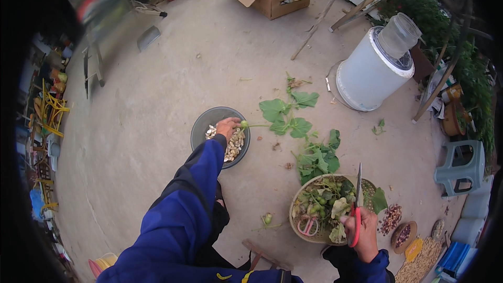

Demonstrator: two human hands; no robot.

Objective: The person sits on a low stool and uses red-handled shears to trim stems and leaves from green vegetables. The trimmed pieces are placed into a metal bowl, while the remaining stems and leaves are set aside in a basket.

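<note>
My left hand point(228, 127) reaches over a dark round basin point(199, 129) that holds pale dried pieces point(235, 146). A small round green fruit point(244, 124) sits at its fingertips, on a stem running right to a leafy vine point(289, 114). My right hand point(366, 228) grips scissors with red handles point(357, 226), blades pointing up. Beneath that hand is a woven basket point(294, 224) of leaves, stems and small green fruits point(320, 203). Pink-handled scissors point(307, 226) lie in it. More cut leaves point(317, 161) lie at its far edge.
A white bucket point(371, 72) bears a clear plastic jar point(399, 35). Wooden poles point(322, 17) lean behind it. At the back stands an open cardboard box point(271, 2). A grey plastic stool point(459, 167) and a small bowl point(404, 237) are at right. One loose fruit point(267, 219) lies near my feet.
</note>
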